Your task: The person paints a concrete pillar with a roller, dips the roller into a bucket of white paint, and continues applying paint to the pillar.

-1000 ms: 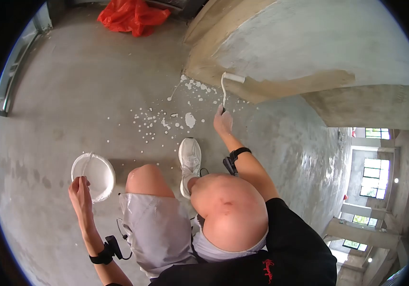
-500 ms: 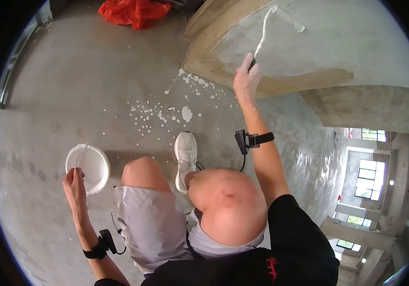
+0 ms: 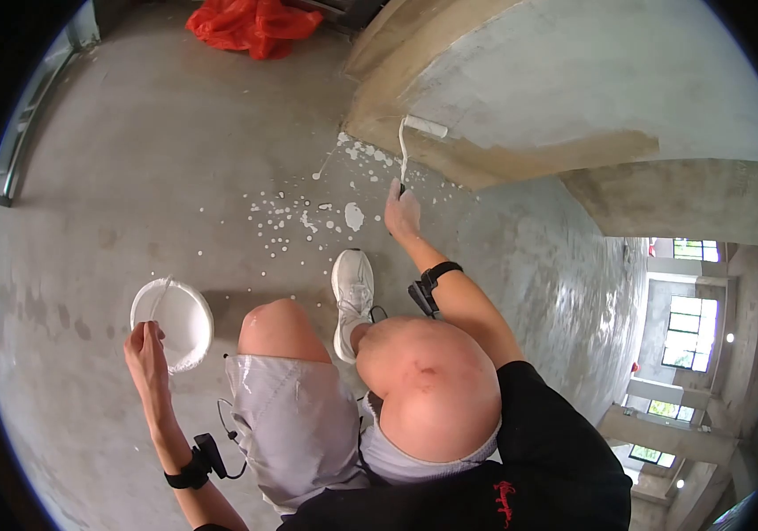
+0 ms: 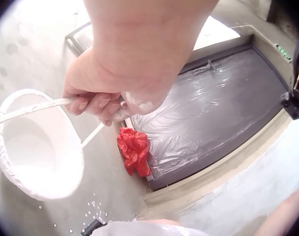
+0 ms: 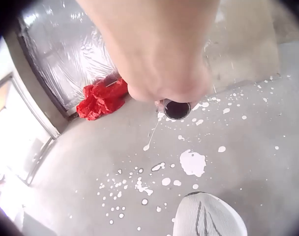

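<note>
My right hand [image 3: 403,212] grips a paint roller by its dark handle [image 5: 177,109]. The roller's white sleeve [image 3: 427,126] lies against the low brownish strip of the wall [image 3: 485,146], near the floor. Its bent frame [image 3: 404,150] is coated white. My left hand [image 3: 145,350], fingers curled, holds the white bail handle [image 4: 43,109] of a paint bucket [image 3: 134,310] at my left. White paint coats the bucket's inside and rim, and specks of it mark my left palm.
White paint splashes [image 3: 354,217] dot the concrete floor [image 3: 114,159] between bucket and wall. My white shoe [image 3: 352,292] stands just before them. A crumpled red plastic bag [image 3: 255,26] lies at the far end, beside plastic sheeting [image 4: 213,113].
My right hand first carried the roller up the wall, then brought it back down to the wall's lower strip. My left hand has stayed at the bucket handle.
</note>
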A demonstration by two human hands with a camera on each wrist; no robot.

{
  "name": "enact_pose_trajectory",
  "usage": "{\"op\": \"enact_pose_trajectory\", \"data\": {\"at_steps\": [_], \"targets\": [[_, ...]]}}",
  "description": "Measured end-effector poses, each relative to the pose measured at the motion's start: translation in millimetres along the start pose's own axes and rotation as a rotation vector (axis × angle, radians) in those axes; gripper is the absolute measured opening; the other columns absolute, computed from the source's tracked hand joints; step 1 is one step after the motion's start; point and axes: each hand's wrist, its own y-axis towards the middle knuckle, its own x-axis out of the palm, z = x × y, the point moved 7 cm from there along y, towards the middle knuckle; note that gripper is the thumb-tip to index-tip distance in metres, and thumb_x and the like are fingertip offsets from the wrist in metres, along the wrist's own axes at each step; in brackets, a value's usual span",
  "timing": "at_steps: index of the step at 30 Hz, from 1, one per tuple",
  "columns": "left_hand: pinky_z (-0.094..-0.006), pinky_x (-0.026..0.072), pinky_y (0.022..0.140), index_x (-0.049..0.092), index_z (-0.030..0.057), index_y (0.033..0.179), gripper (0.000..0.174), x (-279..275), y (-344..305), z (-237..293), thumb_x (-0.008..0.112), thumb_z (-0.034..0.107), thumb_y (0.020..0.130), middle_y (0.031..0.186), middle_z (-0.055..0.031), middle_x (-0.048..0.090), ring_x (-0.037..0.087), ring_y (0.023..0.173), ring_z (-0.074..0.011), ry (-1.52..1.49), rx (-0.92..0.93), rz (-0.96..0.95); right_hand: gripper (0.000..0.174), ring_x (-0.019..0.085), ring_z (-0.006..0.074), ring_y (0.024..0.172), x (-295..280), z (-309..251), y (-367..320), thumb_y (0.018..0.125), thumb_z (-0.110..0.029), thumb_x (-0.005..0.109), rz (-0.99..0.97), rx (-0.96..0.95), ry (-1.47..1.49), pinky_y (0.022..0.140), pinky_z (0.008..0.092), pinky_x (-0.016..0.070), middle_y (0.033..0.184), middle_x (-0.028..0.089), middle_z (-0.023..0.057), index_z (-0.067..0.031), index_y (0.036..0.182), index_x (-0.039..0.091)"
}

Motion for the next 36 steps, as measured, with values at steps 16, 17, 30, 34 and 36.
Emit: {"op": "enact_pose_trajectory", "data": {"at_steps": [16,17,30,34,36], "targets": [[-0.0288,0.0271,0.052,0.050,0.0004,0.069,0.031,-3.7,2.1,-6.2,0.052,0.025,0.088,0.059,0.0008,0.038,0.033,0.056,-0.0078,-0.006,-0.036,0.007,0.055,0.046,0.0195,0.046,-92.5,-95.5,70.6,0.100,-0.042,0.042,0.424,-0.337,0.468,0.047,0.0393,0.0364,0.052,0.043,0.0091,0.0008,0.066,0.039],[-0.0287,0.0269,0.052,0.050,0.0004,0.069,0.031,-3.6,2.8,-7.4,0.052,0.025,0.088,0.059,0.0008,0.038,0.033,0.055,-0.0077,-0.003,-0.026,0.008,0.055,0.046,0.0195,0.046,-88.1,-96.5,60.5,0.100,-0.042,0.042,0.425,-0.345,0.467,0.047,0.0393,0.0364,0.052,0.043,0.0091,0.0008,0.066,0.039],[-0.0259,0.0241,0.047,0.051,0.0032,0.067,0.030,-4.4,4.1,-15.7,0.053,0.024,0.089,0.057,0.0036,0.037,0.033,0.052,-0.0051,-0.021,-0.007,-0.014,0.056,0.060,0.0497,0.080,25.0,-16.2,0.1,0.100,-0.041,0.037,0.075,-0.054,0.013,0.068,0.0519,0.0451,0.077,0.061,0.0326,0.0100,0.085,0.056],[-0.0255,0.0236,0.047,0.051,0.0040,0.067,0.030,-5.6,6.3,-24.3,0.053,0.024,0.089,0.058,0.0040,0.037,0.032,0.052,-0.0046,-0.056,0.017,0.005,0.053,0.059,0.0483,0.072,-26.8,-73.7,-4.7,0.101,-0.038,0.039,0.217,-0.216,0.169,0.062,0.0503,0.0428,0.072,0.059,0.0308,0.0094,0.083,0.055],[-0.0257,0.0228,0.047,0.050,0.0047,0.067,0.030,-8.2,9.9,-34.6,0.053,0.024,0.089,0.059,0.0043,0.038,0.032,0.052,-0.0044,-0.044,0.009,0.041,0.052,0.057,0.0467,0.067,-62.3,-105.7,5.6,0.100,-0.037,0.041,0.445,-0.546,0.115,0.058,0.0488,0.0403,0.068,0.057,0.0292,0.0090,0.081,0.052]]}}
